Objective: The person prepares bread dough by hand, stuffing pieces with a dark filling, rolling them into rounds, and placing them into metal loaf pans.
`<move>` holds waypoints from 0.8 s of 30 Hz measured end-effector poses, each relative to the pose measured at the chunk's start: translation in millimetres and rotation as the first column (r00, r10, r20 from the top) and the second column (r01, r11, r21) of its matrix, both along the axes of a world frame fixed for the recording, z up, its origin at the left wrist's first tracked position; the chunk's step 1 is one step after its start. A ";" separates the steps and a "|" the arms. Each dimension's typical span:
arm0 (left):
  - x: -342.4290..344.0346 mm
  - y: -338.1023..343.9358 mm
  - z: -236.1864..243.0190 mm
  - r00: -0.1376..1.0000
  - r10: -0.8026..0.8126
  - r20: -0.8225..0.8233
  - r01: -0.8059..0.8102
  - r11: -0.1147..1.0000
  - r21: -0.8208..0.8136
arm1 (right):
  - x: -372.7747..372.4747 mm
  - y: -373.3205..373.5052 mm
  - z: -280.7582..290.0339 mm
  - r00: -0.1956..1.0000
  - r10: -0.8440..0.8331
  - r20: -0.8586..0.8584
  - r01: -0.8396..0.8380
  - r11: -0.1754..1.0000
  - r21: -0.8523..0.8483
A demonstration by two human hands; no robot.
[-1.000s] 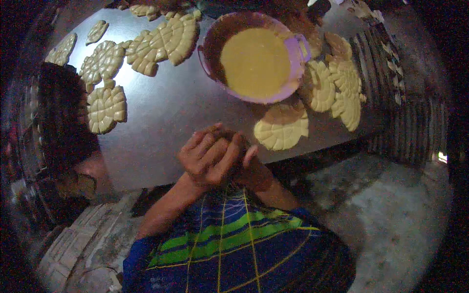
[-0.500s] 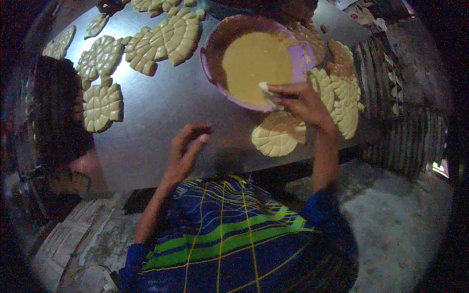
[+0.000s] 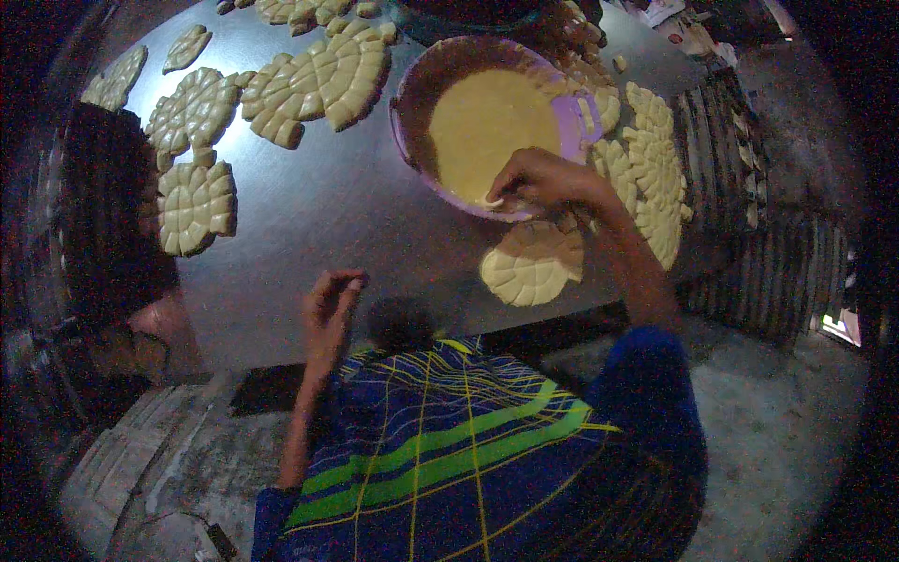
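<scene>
My right hand (image 3: 541, 178) hovers at the near rim of a purple tub (image 3: 570, 126), fingers pinched round a small pale piece of dough (image 3: 493, 201). Inside the tub is a thick yellow batter-like mix (image 3: 492, 126). Just below that hand lies a flat round of dough (image 3: 520, 272), marked into segments and partly in shadow. My left hand (image 3: 331, 304) is held over the table's near edge, its fingers curled against the thumb; nothing shows between them. The fingertips of the right hand partly hide the piece they grip.
Several segmented dough slabs (image 3: 318, 80) lie on the shiny metal table (image 3: 290, 197) at the far left. More dough pieces (image 3: 655, 178) lie right of the tub. A dark container (image 3: 459, 19) stands behind it. Slatted stacks (image 3: 721, 159) flank the table's right side.
My right hand has turned and dipped slightly left and down at the tub's near rim, with the pale piece in it. My left hand has drawn back toward me and its fingers have closed.
</scene>
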State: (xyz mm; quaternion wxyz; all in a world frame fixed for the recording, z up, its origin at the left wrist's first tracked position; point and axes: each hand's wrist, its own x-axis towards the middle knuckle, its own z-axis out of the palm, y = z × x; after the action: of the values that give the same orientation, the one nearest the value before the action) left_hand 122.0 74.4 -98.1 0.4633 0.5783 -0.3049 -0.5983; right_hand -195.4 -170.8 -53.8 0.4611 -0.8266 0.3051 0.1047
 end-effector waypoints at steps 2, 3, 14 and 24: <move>-8.4 -4.5 3.9 0.997 -0.068 -0.037 0.069 0.997 0.022 | 0.0 8.2 18.7 0.988 -0.086 0.125 0.075 0.993 0.090; -11.9 -5.9 8.0 0.995 -0.089 -0.045 0.090 0.996 0.028 | 7.3 13.9 28.2 0.968 -0.175 0.181 0.140 0.971 0.192; -46.5 -34.2 57.4 0.640 0.182 -0.747 0.072 0.953 0.294 | 100.1 131.1 22.0 0.387 -0.867 0.312 0.194 0.408 0.892; -20.0 -37.6 60.9 0.714 0.120 -0.690 0.034 0.978 0.205 | 109.9 176.9 -20.3 0.169 -0.733 0.659 0.421 0.659 0.624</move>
State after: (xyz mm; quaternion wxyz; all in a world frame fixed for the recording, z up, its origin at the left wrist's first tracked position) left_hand 102.0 36.7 -37.2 0.4965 0.3606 -0.0311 -0.7890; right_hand -85.4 6.2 -74.1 0.6682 -0.4871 0.2925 -0.4803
